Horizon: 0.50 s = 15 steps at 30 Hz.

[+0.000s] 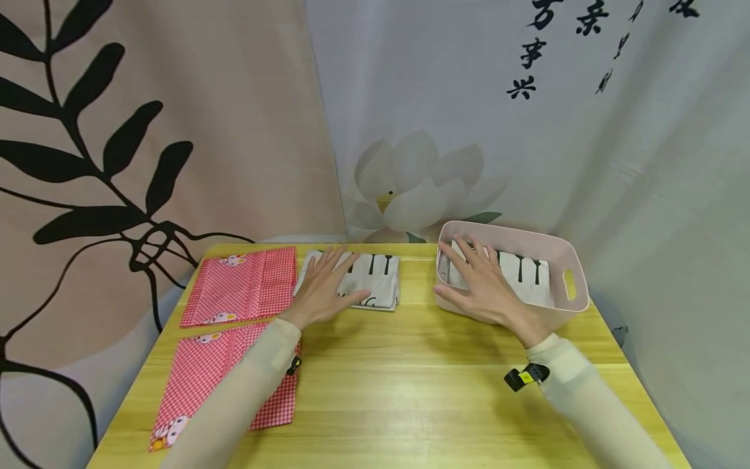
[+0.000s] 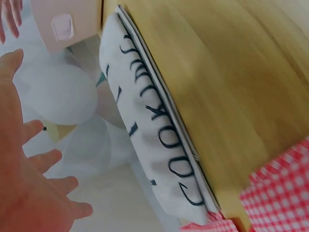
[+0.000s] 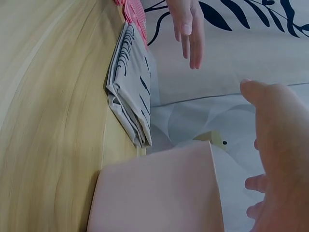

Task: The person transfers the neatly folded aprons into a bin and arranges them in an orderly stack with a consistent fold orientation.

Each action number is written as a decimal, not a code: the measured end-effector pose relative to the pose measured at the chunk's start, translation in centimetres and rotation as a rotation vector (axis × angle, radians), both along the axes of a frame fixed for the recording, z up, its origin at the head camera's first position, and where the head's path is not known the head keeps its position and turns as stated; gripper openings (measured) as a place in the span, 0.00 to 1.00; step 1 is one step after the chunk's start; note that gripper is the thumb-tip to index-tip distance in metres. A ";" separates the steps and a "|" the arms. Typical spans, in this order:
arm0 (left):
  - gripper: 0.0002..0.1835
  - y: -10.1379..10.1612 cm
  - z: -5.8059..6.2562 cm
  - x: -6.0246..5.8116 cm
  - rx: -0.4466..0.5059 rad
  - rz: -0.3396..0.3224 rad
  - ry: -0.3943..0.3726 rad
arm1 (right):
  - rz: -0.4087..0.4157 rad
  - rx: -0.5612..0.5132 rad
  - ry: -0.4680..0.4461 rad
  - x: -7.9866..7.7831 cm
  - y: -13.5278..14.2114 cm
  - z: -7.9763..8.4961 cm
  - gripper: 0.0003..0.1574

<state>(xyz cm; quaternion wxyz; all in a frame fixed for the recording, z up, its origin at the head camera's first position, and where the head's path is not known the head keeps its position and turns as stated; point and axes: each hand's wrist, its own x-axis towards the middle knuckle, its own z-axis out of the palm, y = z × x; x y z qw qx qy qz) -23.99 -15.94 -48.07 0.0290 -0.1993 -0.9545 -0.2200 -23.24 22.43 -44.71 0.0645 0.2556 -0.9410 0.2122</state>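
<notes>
My left hand [image 1: 322, 286], its fingers spread, hovers over a folded white cloth [image 1: 383, 280] that carries black lettering and utensil prints. In the left wrist view a gap shows between that hand [image 2: 29, 169] and the cloth [image 2: 149, 121]. Over the near left part of a pink plastic basket [image 1: 515, 238] is my right hand [image 1: 483, 283], also with spread fingers and holding nothing. Another folded white cloth with black prints [image 1: 527, 273] lies inside the basket, partly hidden by this hand. The right wrist view shows the right hand [image 3: 277, 145] above the basket's wall [image 3: 154, 193].
Two red-and-white checked cloths lie on the left of the wooden table [image 1: 398, 391]: a far one [image 1: 240, 286] and a near one [image 1: 199, 371], which my left forearm partly covers. A printed curtain [image 1: 410, 98] hangs right behind the table's back edge.
</notes>
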 end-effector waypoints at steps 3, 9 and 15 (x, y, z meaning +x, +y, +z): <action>0.51 -0.8 -0.4 0.1 -0.014 0.025 -0.014 | 0.010 -0.006 -0.008 -0.1 -0.6 -0.1 0.57; 0.52 -2.4 -1.1 0.0 -0.016 0.066 -0.027 | 0.025 -0.012 -0.027 -0.3 -2.3 0.0 0.57; 0.52 -3.8 -1.4 0.1 -0.016 0.087 -0.028 | 0.041 0.022 -0.023 -0.6 -4.1 -0.2 0.56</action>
